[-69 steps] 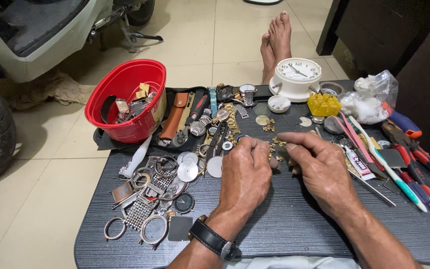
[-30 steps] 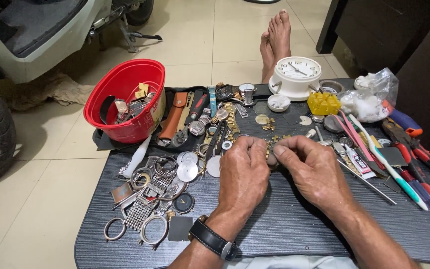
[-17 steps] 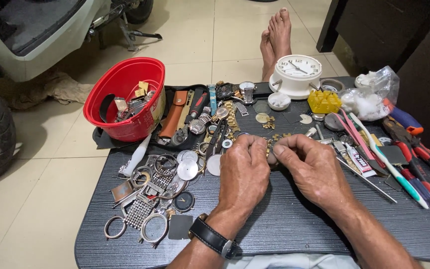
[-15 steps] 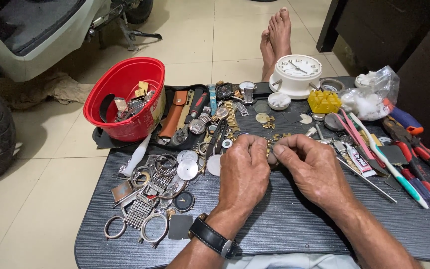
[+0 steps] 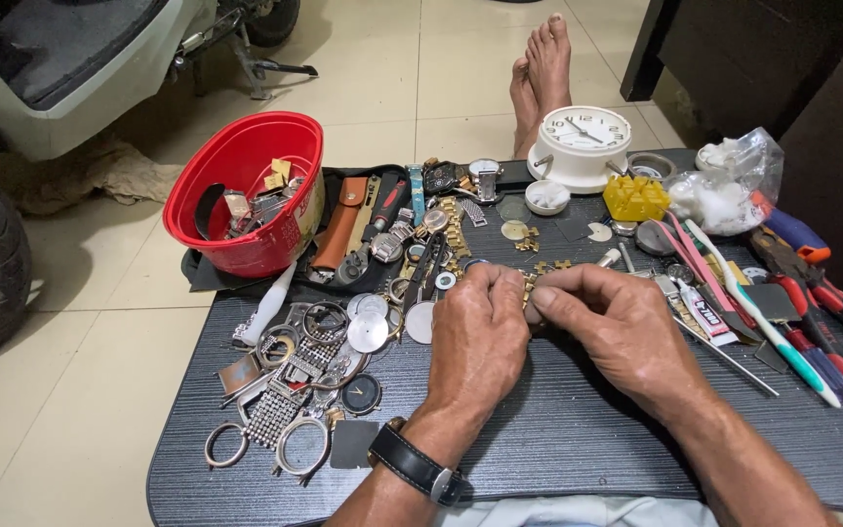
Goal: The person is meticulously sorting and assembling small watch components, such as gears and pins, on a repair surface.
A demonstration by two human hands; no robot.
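Note:
My left hand (image 5: 478, 337) and my right hand (image 5: 612, 327) meet over the middle of a dark low table (image 5: 558, 439). Their fingertips pinch a small gold watch-band piece (image 5: 529, 291) between them; most of it is hidden by my fingers. A black wristwatch (image 5: 414, 463) sits on my left wrist. Loose gold links (image 5: 539, 263) lie just beyond my fingers. Watch cases, rings and metal bands (image 5: 304, 371) are scattered to the left of my left hand.
A red bowl (image 5: 246, 185) of parts stands at the table's far left, beside a black tool pouch (image 5: 363, 229). A white clock (image 5: 580, 141), a yellow box (image 5: 636, 197), a plastic bag (image 5: 734, 185) and screwdrivers (image 5: 812, 312) lie at the right. Bare feet (image 5: 539, 68) rest beyond.
Both hands have drawn slightly closer together and nearer to me; the fingertips stay pinched on the small gold piece. Nothing else on the table has moved.

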